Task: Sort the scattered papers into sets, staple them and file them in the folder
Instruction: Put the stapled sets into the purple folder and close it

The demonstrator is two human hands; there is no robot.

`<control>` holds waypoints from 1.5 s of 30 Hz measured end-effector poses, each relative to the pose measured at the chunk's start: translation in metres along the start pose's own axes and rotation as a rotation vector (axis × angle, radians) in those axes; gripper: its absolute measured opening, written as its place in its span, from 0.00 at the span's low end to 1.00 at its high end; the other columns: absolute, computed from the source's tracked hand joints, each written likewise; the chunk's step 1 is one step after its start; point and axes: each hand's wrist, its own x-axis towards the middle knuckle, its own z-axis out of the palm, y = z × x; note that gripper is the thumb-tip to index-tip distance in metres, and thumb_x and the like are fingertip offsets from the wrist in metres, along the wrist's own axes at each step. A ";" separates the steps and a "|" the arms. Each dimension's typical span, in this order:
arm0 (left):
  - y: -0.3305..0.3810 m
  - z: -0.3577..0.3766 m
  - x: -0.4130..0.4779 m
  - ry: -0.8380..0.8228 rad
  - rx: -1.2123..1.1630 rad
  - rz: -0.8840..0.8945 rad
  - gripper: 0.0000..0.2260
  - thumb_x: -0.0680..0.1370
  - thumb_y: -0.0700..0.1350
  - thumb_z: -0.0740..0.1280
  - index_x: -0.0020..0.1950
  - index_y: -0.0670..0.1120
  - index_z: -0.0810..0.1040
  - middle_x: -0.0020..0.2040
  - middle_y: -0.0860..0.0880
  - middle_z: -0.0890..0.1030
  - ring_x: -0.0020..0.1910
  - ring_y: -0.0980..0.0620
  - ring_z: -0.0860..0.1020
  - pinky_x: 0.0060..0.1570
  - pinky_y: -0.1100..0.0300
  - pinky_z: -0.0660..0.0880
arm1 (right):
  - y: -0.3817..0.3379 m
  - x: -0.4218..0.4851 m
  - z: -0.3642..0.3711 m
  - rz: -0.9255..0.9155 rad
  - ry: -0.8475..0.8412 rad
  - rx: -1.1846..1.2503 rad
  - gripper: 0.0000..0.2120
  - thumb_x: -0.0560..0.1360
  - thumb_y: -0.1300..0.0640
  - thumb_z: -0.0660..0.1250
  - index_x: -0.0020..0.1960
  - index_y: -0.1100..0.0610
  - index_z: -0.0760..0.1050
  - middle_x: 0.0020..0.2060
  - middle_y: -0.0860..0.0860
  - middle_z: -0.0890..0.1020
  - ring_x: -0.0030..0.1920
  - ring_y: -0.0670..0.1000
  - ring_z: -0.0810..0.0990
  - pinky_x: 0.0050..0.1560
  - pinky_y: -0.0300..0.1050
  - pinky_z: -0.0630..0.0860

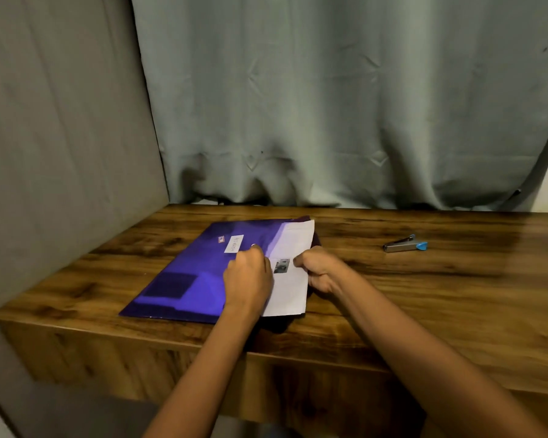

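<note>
While the purple folder (184, 273) lies on the wooden table (424, 295), white papers (293, 279) jut from it between the left hand (247, 282) and the right hand (320, 273). The left hand curls at the folder's edge (its grip cannot be told); the right hand pinches the papers. Grey curtains (329, 105) hang behind.

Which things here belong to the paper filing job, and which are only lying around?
Part of the job:
- purple folder
- white papers, sticking out of its right end
- stapler, lying apart on the right
- left hand, on the folder
- right hand, gripping the papers

Just there:
- wooden table
- grey curtain
</note>
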 end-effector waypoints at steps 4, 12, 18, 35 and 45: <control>0.001 0.000 0.002 0.006 0.023 0.013 0.10 0.81 0.42 0.56 0.55 0.39 0.73 0.54 0.38 0.78 0.53 0.34 0.76 0.46 0.47 0.70 | 0.002 0.012 0.012 0.016 0.056 0.001 0.18 0.74 0.79 0.53 0.61 0.75 0.71 0.59 0.68 0.77 0.58 0.68 0.77 0.57 0.58 0.74; 0.000 0.005 0.003 -0.003 0.039 0.015 0.10 0.81 0.43 0.54 0.55 0.40 0.73 0.53 0.39 0.79 0.53 0.35 0.76 0.41 0.51 0.66 | 0.003 0.024 0.026 0.037 -0.015 0.028 0.08 0.76 0.72 0.57 0.50 0.65 0.74 0.37 0.58 0.78 0.35 0.53 0.77 0.38 0.46 0.76; 0.000 0.009 0.001 -0.010 0.040 0.010 0.11 0.82 0.42 0.53 0.55 0.39 0.72 0.53 0.39 0.79 0.52 0.35 0.76 0.40 0.51 0.64 | 0.006 0.029 0.015 -0.028 0.074 -0.151 0.11 0.70 0.77 0.63 0.36 0.62 0.72 0.36 0.58 0.78 0.37 0.52 0.80 0.35 0.44 0.80; 0.001 -0.009 0.008 0.047 -0.075 -0.054 0.11 0.81 0.40 0.54 0.53 0.39 0.74 0.51 0.36 0.79 0.52 0.32 0.76 0.44 0.47 0.71 | 0.002 0.027 -0.010 -0.243 0.304 -0.990 0.14 0.70 0.62 0.71 0.54 0.61 0.75 0.53 0.59 0.78 0.54 0.58 0.77 0.46 0.47 0.74; 0.000 -0.009 0.007 0.083 -0.095 -0.057 0.11 0.82 0.41 0.54 0.57 0.40 0.74 0.52 0.38 0.79 0.52 0.34 0.76 0.40 0.50 0.67 | -0.008 -0.005 0.034 -0.580 -0.591 -1.372 0.09 0.74 0.67 0.65 0.55 0.65 0.75 0.56 0.58 0.78 0.55 0.55 0.74 0.58 0.40 0.69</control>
